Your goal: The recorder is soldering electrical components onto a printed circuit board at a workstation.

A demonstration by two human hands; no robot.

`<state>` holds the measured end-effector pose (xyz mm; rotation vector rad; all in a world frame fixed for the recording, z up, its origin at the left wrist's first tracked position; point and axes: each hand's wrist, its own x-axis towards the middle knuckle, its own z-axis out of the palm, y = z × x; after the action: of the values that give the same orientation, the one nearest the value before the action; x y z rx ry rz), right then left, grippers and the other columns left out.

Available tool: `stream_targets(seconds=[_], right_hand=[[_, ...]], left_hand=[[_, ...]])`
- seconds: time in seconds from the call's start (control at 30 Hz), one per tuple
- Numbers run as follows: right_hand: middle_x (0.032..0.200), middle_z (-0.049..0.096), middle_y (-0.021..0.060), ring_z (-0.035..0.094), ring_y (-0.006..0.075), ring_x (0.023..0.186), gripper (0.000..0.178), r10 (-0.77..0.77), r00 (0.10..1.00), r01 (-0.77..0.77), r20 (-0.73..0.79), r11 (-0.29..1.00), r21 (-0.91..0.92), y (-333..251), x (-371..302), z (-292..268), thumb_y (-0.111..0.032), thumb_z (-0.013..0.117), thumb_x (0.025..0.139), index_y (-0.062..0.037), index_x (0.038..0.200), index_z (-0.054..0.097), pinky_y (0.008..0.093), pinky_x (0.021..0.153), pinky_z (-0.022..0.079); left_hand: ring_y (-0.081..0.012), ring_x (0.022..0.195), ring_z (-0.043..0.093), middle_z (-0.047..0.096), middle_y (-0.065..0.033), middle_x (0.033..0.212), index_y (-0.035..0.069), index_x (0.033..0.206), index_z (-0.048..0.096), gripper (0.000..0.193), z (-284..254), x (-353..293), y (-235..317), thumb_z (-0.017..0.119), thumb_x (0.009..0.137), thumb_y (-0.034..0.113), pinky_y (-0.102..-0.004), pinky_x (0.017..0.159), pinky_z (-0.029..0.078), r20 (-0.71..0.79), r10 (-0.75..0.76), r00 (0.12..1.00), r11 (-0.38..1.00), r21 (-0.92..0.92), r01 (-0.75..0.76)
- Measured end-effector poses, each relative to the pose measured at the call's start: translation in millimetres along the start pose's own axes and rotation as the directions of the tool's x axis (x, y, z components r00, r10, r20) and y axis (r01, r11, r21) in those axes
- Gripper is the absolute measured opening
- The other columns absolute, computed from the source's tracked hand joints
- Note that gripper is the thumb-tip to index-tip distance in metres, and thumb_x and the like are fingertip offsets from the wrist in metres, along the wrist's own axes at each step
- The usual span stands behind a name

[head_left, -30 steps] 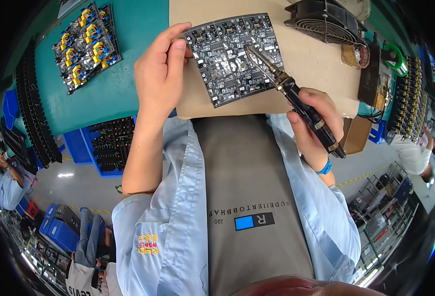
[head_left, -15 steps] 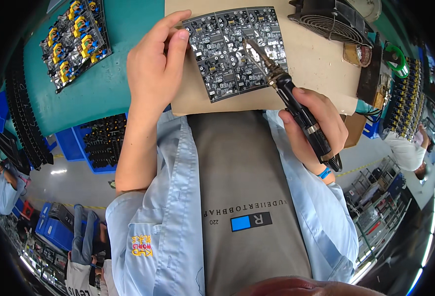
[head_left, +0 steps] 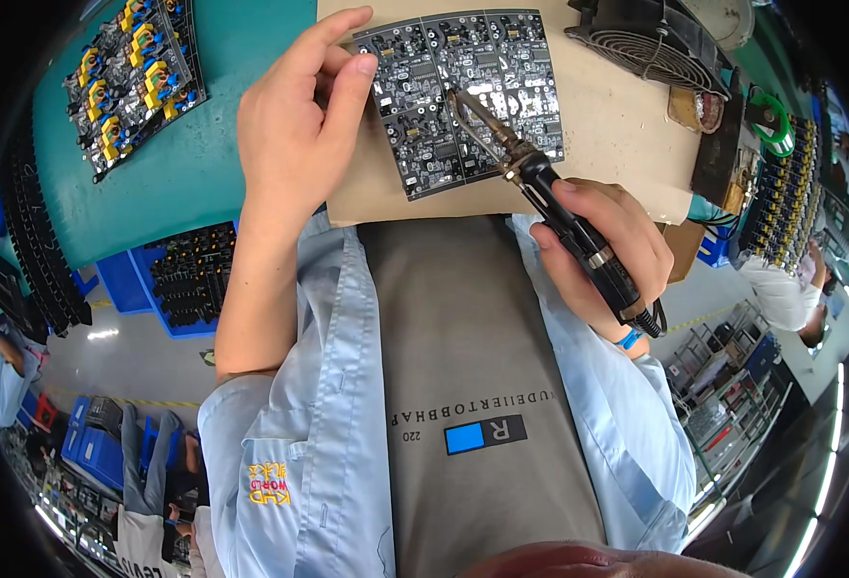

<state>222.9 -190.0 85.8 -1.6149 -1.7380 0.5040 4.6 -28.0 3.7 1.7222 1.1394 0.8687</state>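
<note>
Below and right of the dark circuit board [head_left: 424, 106], I see the right hand [head_left: 631, 236] wrapped around a soldering iron [head_left: 564, 214], while the left hand [head_left: 294, 125] sits half open by the board's left edge, its hold unclear. Bare tan sheet [head_left: 626, 135] leaves room rightward, little nearside; iron's long axis runs diagonally, tip up-left above the board's middle, contact uncertain. Farther out, black fan [head_left: 651, 48] and green spool [head_left: 774, 120] hem the right, yellow-topped boards [head_left: 135, 82] the left on green mat [head_left: 155, 202].
</note>
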Motion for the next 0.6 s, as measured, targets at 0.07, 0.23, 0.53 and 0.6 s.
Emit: stream_targets(seconds=[0.07,0.23,0.53,0.6], right_hand=[[0.102,0.077,0.0203,0.072,0.0267,0.081,0.043,0.004,1.0,-0.004,0.009,1.0,-0.003,-0.1,0.7,-0.1,0.0,0.09,0.074,0.0051,0.114,0.075,0.0327,0.075,0.058],[0.101,0.077,0.0205,0.072,0.0268,0.081,0.043,0.005,1.0,-0.005,0.027,1.0,-0.009,-0.8,2.0,-0.5,0.001,0.089,0.074,0.0056,0.114,0.075,0.0325,0.075,0.058],[0.102,0.077,0.0211,0.073,0.0276,0.082,0.044,-0.008,1.0,0.008,0.021,1.0,0.0,-0.2,2.4,-0.3,0.001,0.09,0.073,0.0062,0.114,0.074,0.0329,0.076,0.059],[0.103,0.078,0.0211,0.073,0.0279,0.082,0.044,-0.011,1.0,0.011,0.026,1.0,0.002,0.6,2.3,-1.9,0.001,0.09,0.073,0.0063,0.114,0.074,0.0332,0.076,0.059]], left_hand=[[-0.0064,0.066,0.046,0.063,0.0036,0.079,0.008,0.134,0.074,0.034,0.1,0.3,-0.1,0.069,0.101,0.008,-0.0201,0.06,0.037,0.003,-0.004,1.0,1.0,0.003,0.004],[-0.0072,0.066,0.048,0.063,0.0025,0.08,0.005,0.135,0.073,0.036,-2.6,2.3,1.0,0.069,0.099,0.006,-0.0202,0.061,0.039,0.037,-0.014,0.999,1.0,0.026,0.013],[-0.0124,0.064,0.052,0.063,-0.0008,0.081,0.001,0.132,0.07,0.037,-5.2,4.2,-0.4,0.065,0.095,0.001,-0.0245,0.06,0.043,0.089,-0.014,0.996,0.999,0.035,0.011],[-0.0123,0.064,0.052,0.063,-0.0009,0.081,0.0,0.133,0.07,0.038,-5.1,4.2,-0.7,0.065,0.095,0.001,-0.0242,0.061,0.043,0.09,-0.01,0.996,0.999,0.033,0.007]])
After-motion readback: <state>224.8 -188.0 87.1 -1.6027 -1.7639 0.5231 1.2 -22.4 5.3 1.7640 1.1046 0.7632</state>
